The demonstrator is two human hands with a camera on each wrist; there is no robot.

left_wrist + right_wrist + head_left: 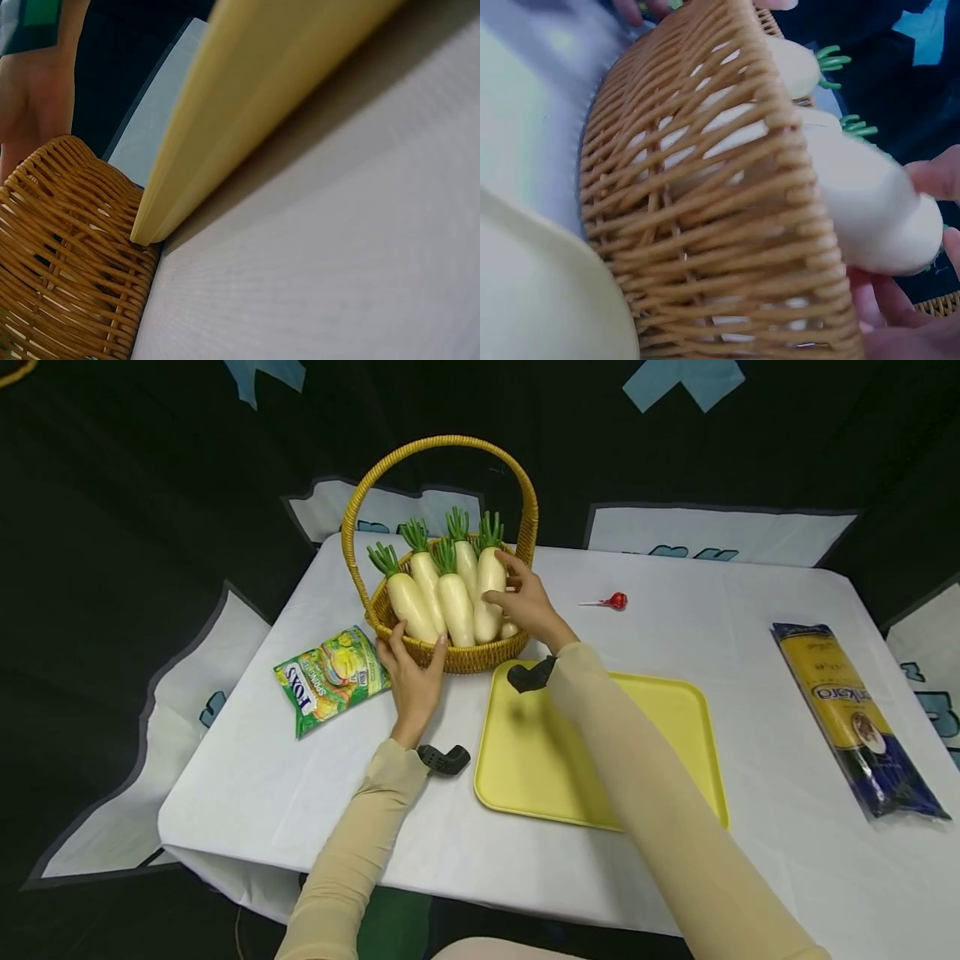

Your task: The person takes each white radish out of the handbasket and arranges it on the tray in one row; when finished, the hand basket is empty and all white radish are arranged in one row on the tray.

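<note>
Several white daikon radishes (455, 606) with short green tops stand leaning in a wicker basket (480, 657) with a tall arched handle. My right hand (531, 606) reaches in over the basket's right side and grips the rightmost radish (491, 581), thumb on its near side and fingers behind. The right wrist view shows this white radish (855, 195) between the fingers, just above the woven rim. My left hand (415, 681) holds the basket's front left rim, its thumb and fingers spread along it.
A yellow tray (540, 789) lies in front of the basket, under my right forearm. Left of the basket is a green Fox's candy bag (330, 679). A red lollipop (617, 601) lies to the right, and a long yellow and blue packet (855, 718) near the table's right edge.
</note>
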